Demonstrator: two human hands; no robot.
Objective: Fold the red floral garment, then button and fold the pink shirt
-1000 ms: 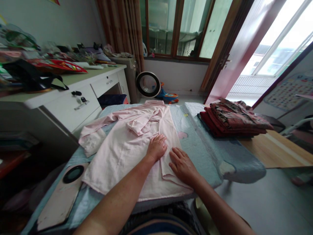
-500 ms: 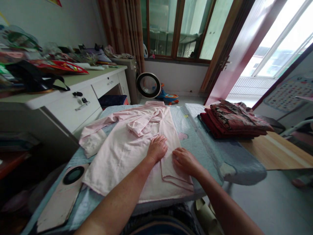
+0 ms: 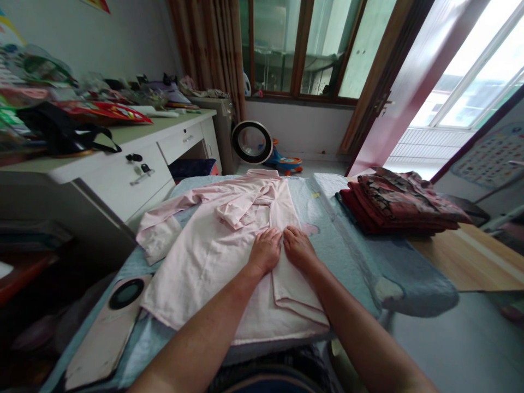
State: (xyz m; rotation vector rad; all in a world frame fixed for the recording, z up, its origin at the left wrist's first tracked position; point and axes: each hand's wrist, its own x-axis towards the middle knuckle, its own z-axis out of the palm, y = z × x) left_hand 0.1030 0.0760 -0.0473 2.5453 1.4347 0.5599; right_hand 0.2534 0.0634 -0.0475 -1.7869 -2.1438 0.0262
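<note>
A pale pink shirt (image 3: pixel 204 256) lies spread on a table under a blue-grey cloth, its collar at the far end. Its right side is folded inward into a long panel, and one sleeve rests bunched across the middle. The other sleeve stretches out to the left. My left hand (image 3: pixel 265 250) lies flat on the shirt, at the inner edge of the folded panel. Close beside it, my right hand (image 3: pixel 299 248) rests palm down on the panel, fingers stretched forward. Neither hand grips the fabric.
A stack of folded dark red clothes (image 3: pixel 401 204) sits to the right, by a wooden board (image 3: pixel 470 262). At the left edge lies a flat pinkish panel with a black ring (image 3: pixel 108 327). A cluttered white desk (image 3: pixel 123 174) stands left; a washing machine door (image 3: pixel 251 142) hangs open behind.
My right hand has slid forward and left over the folded panel, closer to my left hand. My left hand stays in about the same place on the shirt.
</note>
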